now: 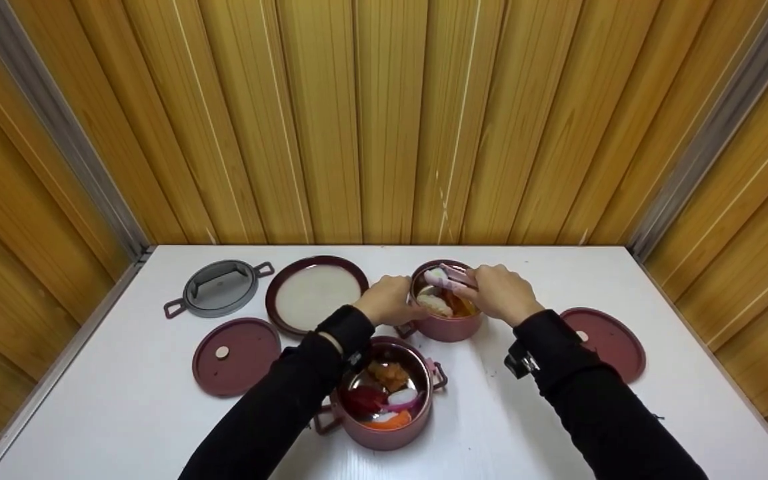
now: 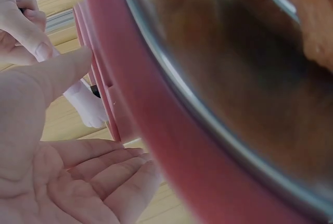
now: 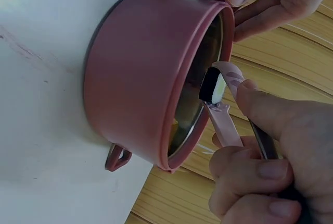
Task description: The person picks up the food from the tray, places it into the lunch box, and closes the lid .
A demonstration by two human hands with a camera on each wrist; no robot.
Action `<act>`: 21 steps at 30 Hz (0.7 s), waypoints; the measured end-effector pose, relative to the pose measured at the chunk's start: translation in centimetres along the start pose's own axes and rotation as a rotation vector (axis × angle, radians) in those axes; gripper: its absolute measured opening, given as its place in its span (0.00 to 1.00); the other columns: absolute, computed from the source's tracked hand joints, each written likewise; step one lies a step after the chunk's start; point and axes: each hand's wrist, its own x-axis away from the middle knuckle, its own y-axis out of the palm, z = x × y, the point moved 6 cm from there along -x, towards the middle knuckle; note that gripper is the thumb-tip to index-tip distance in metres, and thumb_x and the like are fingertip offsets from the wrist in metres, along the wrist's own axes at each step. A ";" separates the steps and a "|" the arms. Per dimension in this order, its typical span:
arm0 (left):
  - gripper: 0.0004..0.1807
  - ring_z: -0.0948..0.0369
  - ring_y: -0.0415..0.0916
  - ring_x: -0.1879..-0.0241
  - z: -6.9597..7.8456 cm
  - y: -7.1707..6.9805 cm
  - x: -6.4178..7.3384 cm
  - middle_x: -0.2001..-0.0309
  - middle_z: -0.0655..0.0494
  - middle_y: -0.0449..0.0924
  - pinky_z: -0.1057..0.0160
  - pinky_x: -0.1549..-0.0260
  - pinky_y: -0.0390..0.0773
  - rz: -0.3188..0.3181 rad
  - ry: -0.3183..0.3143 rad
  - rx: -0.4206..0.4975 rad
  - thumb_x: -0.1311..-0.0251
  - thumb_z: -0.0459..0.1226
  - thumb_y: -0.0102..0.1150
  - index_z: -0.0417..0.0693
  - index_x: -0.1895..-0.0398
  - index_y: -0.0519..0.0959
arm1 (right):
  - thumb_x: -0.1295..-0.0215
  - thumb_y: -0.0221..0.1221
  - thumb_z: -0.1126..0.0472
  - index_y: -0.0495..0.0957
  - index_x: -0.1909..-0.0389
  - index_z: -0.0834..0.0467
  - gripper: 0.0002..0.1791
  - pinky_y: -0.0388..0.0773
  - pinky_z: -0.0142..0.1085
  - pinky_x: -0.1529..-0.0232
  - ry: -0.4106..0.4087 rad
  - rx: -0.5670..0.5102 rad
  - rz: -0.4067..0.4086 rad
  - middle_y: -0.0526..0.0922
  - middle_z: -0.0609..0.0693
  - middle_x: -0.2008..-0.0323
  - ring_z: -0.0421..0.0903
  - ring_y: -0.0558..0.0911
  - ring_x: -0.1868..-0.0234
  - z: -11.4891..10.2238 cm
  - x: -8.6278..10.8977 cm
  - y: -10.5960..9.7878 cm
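Observation:
My right hand (image 1: 505,292) grips pale pink tongs (image 3: 225,124) over the mouth of the far pink pot (image 3: 138,73). Between the tong tips sits a small black-and-white piece (image 3: 210,84). My left hand (image 1: 385,301) is at that pot's left side, thumb and fingers pinching its rim. Inside the far pot lie a pale, dumpling-like piece (image 1: 433,305) and orange-yellow pieces. Nearer to me, under my left forearm, stands a second pink pot (image 1: 389,437). It contains a brown lump (image 1: 389,375), a dark red piece (image 1: 363,400), an onion-like slice (image 1: 403,399) and an orange-and-white piece (image 1: 392,420).
Left of the pots are a cream plate with a dark red rim (image 1: 317,293), a grey lid with two loop handles (image 1: 221,293) and a dark red lid (image 1: 244,360). Another dark red lid (image 1: 614,347) lies right, partly behind my right sleeve. Wood-patterned walls enclose the white table (image 1: 131,400).

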 end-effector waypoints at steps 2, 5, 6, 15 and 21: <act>0.24 0.57 0.89 0.53 -0.7 0.7 -0.7 0.53 0.53 0.92 0.55 0.51 0.88 -0.004 0.004 -0.011 0.40 0.56 0.77 0.52 0.50 0.85 | 0.18 0.64 0.47 0.84 0.62 0.58 0.18 0.80 0.51 0.66 0.003 0.000 -0.007 0.85 0.59 0.67 0.60 0.87 0.61 -0.1 -0.1 0.4; 0.28 0.55 0.89 0.50 -1.8 1.8 -1.8 0.51 0.51 0.92 0.56 0.51 0.88 -0.022 0.001 -0.021 0.39 0.59 0.77 0.52 0.47 0.85 | 0.19 0.64 0.46 0.85 0.61 0.58 0.18 0.85 0.59 0.62 0.011 0.003 -0.011 0.89 0.65 0.58 0.68 0.90 0.54 -0.1 -0.3 0.9; 0.29 0.55 0.89 0.50 -2.9 2.8 -2.8 0.51 0.53 0.92 0.57 0.52 0.88 -0.016 0.007 -0.032 0.40 0.61 0.77 0.53 0.46 0.85 | 0.19 0.64 0.46 0.84 0.62 0.58 0.19 0.85 0.60 0.61 0.011 0.005 -0.012 0.89 0.65 0.58 0.69 0.90 0.53 -0.1 -0.4 1.0; 0.29 0.50 0.91 0.46 1.2 -1.0 1.3 0.49 0.50 0.93 0.45 0.47 0.88 0.024 0.017 -0.104 0.38 0.57 0.76 0.48 0.44 0.86 | 0.19 0.65 0.46 0.76 0.73 0.57 0.23 0.85 0.60 0.62 0.017 0.003 -0.013 0.87 0.62 0.64 0.65 0.89 0.58 -0.3 -0.8 1.8; 0.34 0.50 0.90 0.43 0.2 -0.4 0.5 0.47 0.47 0.93 0.46 0.43 0.88 0.007 -0.020 -0.107 0.39 0.61 0.76 0.46 0.42 0.85 | 0.19 0.64 0.46 0.83 0.69 0.59 0.21 0.87 0.65 0.57 0.004 -0.013 0.004 0.91 0.67 0.56 0.70 0.90 0.52 -0.4 -1.0 2.2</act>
